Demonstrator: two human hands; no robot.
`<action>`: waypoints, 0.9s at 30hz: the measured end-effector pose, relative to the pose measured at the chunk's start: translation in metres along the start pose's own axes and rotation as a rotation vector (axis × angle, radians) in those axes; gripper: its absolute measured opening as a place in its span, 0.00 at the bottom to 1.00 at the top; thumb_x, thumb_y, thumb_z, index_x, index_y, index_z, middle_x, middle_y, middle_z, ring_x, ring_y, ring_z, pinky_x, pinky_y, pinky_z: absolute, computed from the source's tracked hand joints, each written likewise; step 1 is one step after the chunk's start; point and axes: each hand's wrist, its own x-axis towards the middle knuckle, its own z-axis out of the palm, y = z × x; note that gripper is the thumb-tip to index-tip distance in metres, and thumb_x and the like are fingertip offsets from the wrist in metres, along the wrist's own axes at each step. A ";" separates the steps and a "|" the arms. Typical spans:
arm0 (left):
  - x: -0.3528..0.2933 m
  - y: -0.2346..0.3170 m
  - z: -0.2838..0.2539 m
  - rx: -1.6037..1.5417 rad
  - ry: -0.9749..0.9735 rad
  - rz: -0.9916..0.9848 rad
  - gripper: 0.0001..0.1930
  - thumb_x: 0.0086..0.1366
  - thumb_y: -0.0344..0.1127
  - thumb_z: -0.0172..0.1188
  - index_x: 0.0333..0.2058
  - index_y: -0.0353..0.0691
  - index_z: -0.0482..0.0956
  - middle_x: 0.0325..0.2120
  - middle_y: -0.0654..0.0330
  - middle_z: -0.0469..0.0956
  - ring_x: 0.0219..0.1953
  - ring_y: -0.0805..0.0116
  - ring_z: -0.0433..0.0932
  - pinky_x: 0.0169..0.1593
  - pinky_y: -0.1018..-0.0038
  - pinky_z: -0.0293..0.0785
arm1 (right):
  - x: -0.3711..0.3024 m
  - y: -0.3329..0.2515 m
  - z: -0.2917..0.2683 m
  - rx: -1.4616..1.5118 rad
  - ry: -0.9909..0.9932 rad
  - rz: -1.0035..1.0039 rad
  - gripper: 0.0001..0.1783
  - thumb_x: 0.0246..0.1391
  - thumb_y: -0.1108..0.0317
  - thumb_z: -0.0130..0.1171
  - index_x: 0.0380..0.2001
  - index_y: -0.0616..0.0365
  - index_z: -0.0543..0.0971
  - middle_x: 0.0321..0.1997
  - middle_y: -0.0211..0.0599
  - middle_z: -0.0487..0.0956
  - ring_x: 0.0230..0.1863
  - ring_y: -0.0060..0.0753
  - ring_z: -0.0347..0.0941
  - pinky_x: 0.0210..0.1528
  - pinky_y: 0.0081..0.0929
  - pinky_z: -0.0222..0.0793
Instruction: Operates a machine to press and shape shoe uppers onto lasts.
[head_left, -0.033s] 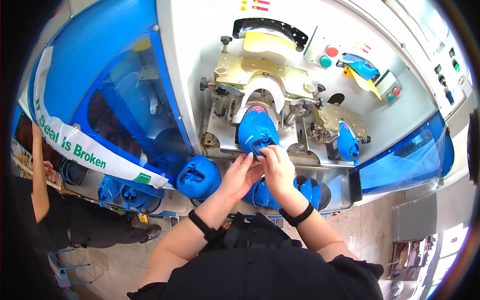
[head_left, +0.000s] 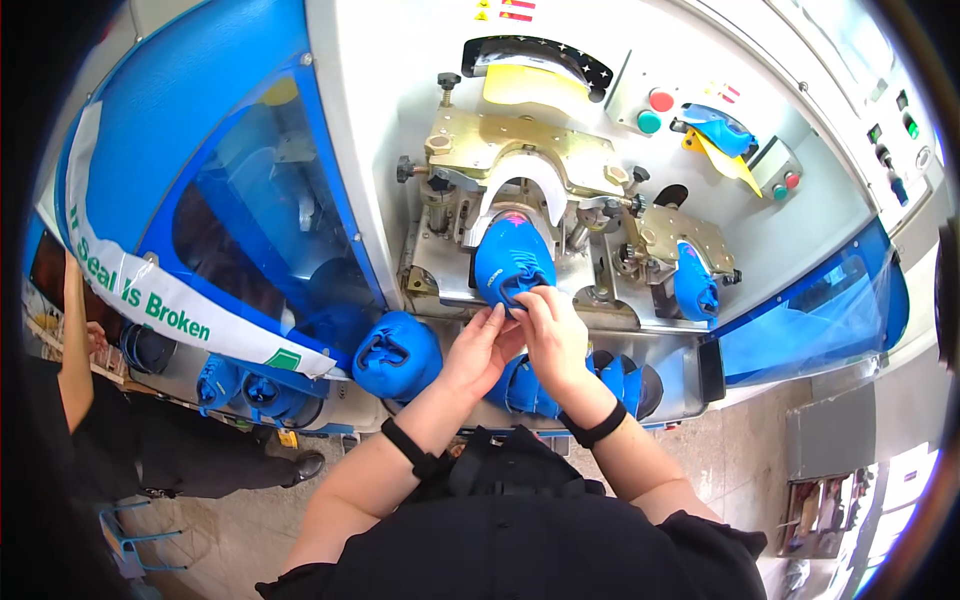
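A blue shoe upper (head_left: 511,255) with a pink light mark on its toe sits in the metal toe clamp (head_left: 535,145) of a machine, toe pointing away from me. My left hand (head_left: 480,350) pinches the near edge of its opening. Close beside it, my right hand (head_left: 555,342) has thumb and fingers closed on the laced side of the same edge. Where exactly the fingertips meet the material is partly hidden. Another blue shoe upper (head_left: 397,353) stands to the left of my hands. Several blue uppers (head_left: 525,385) lie on the ledge below my wrists, partly covered by them.
At the right, a second clamp (head_left: 685,235) bears a blue upper (head_left: 695,283). Red and green push buttons (head_left: 655,110) are on the back panel. A blue door (head_left: 250,190) with a window borders the left. Another person's arm (head_left: 75,345) shows at far left.
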 end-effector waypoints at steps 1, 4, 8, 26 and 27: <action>0.006 -0.003 -0.001 -0.022 0.059 0.004 0.11 0.73 0.42 0.51 0.46 0.43 0.72 0.42 0.61 0.78 0.47 0.67 0.78 0.52 0.67 0.76 | 0.006 0.003 0.001 -0.004 -0.016 -0.008 0.17 0.47 0.68 0.66 0.41 0.53 0.77 0.42 0.37 0.75 0.40 0.44 0.74 0.41 0.37 0.72; 0.022 -0.001 -0.010 -0.025 0.071 0.024 0.11 0.73 0.41 0.51 0.46 0.43 0.72 0.41 0.62 0.78 0.45 0.70 0.78 0.52 0.69 0.76 | 0.031 0.000 -0.003 0.016 -0.099 0.026 0.22 0.47 0.66 0.67 0.48 0.52 0.77 0.52 0.41 0.73 0.50 0.49 0.73 0.51 0.42 0.69; 0.032 -0.003 -0.003 -0.040 0.155 0.017 0.12 0.74 0.41 0.49 0.49 0.42 0.72 0.44 0.62 0.77 0.45 0.71 0.78 0.51 0.70 0.76 | 0.042 0.014 0.015 -0.016 -0.067 -0.015 0.29 0.51 0.61 0.66 0.57 0.50 0.73 0.62 0.47 0.69 0.64 0.62 0.61 0.62 0.45 0.64; 0.026 0.006 0.003 0.099 0.243 0.006 0.15 0.74 0.44 0.48 0.52 0.41 0.70 0.46 0.63 0.75 0.48 0.73 0.76 0.53 0.72 0.75 | 0.042 0.019 0.027 0.049 -0.112 -0.002 0.28 0.49 0.58 0.66 0.54 0.50 0.74 0.56 0.50 0.72 0.59 0.62 0.64 0.60 0.48 0.65; 0.026 0.006 0.003 0.099 0.242 0.003 0.15 0.74 0.44 0.48 0.52 0.41 0.70 0.46 0.63 0.75 0.48 0.73 0.76 0.53 0.72 0.75 | 0.042 0.018 0.025 0.047 -0.112 0.000 0.28 0.49 0.58 0.66 0.54 0.50 0.74 0.56 0.50 0.72 0.59 0.62 0.64 0.60 0.48 0.65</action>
